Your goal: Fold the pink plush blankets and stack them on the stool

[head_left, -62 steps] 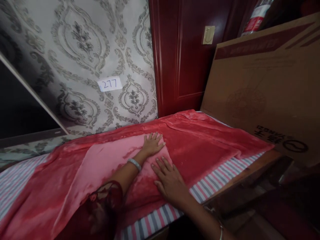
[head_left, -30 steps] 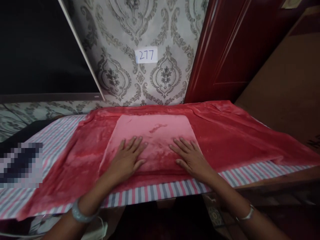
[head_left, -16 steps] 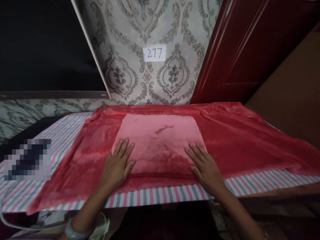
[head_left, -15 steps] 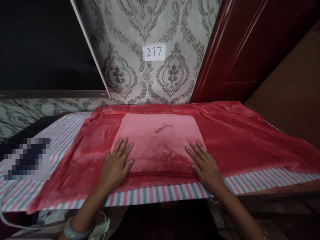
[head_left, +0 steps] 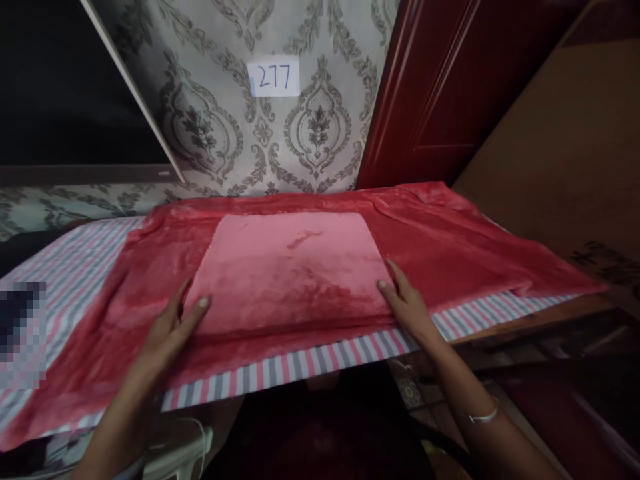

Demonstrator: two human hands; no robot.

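- Folded pink panel lies centred on red blanket, long axis left-right.
- Left hand open at the panel's left edge, thumb on top.
- Right hand open, fingers at its right edge.
- Note "277" behind.

The far wall carries grey wallpaper with a pale ornate leaf pattern, and a white paper label reading 277 is stuck on it. At far left a dark panel with a thin white edge leans across the wall. To the right stands a glossy dark red wooden door. A large brown cardboard box rises on the right, beside the bench. A striped pink, grey and white sheet covers the bench. The light is dim.
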